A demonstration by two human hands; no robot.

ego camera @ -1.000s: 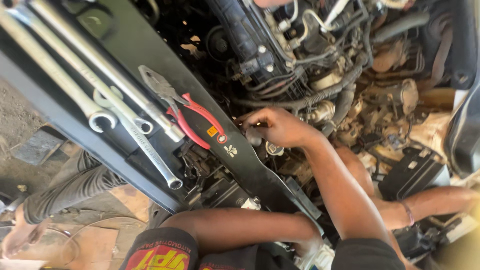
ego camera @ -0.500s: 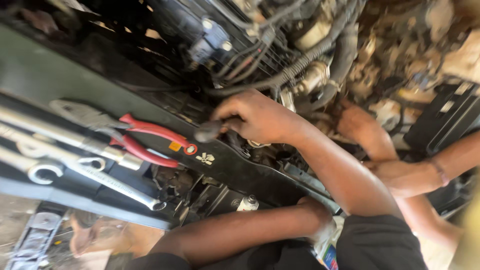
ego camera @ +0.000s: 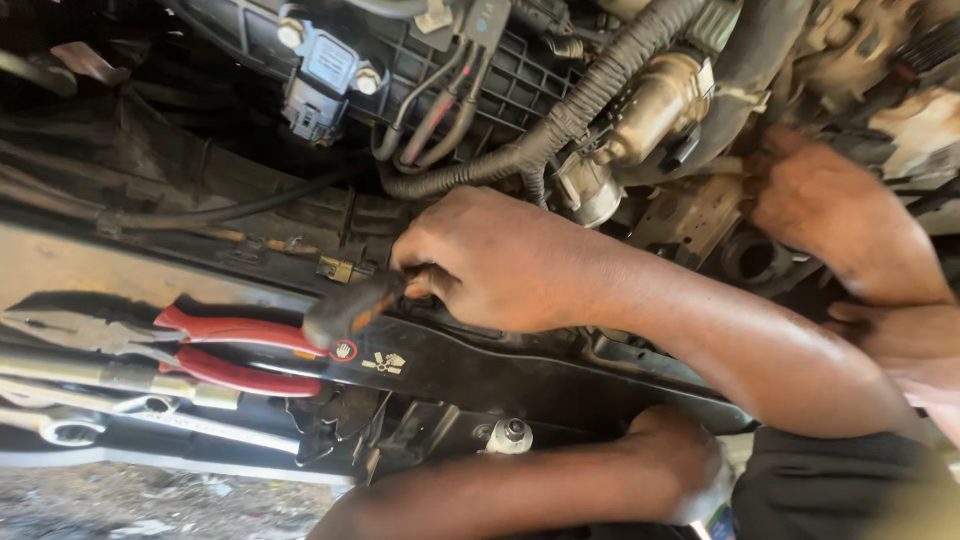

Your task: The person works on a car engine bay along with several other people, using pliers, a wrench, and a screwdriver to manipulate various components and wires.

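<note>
The right hand (ego camera: 500, 262) is clenched around the dark, orange-marked handle of a tool (ego camera: 352, 308), likely a screwdriver though blur hides its tip, held just above the black front crossbar (ego camera: 500, 372) of the engine bay. The left hand (ego camera: 690, 470) reaches in lower down beneath that bar, and I cannot tell whether its fingers are closed. Red-handled pliers (ego camera: 235, 350) lie on the crossbar beside several steel wrenches (ego camera: 90, 400), while another person's hand (ego camera: 830, 215) works near the corrugated hose (ego camera: 600, 85).

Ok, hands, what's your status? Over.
Right hand grip shut on black tool handle. Left hand low under black crossmember, grip unclear. Another person's hand close by, upper right.
</note>
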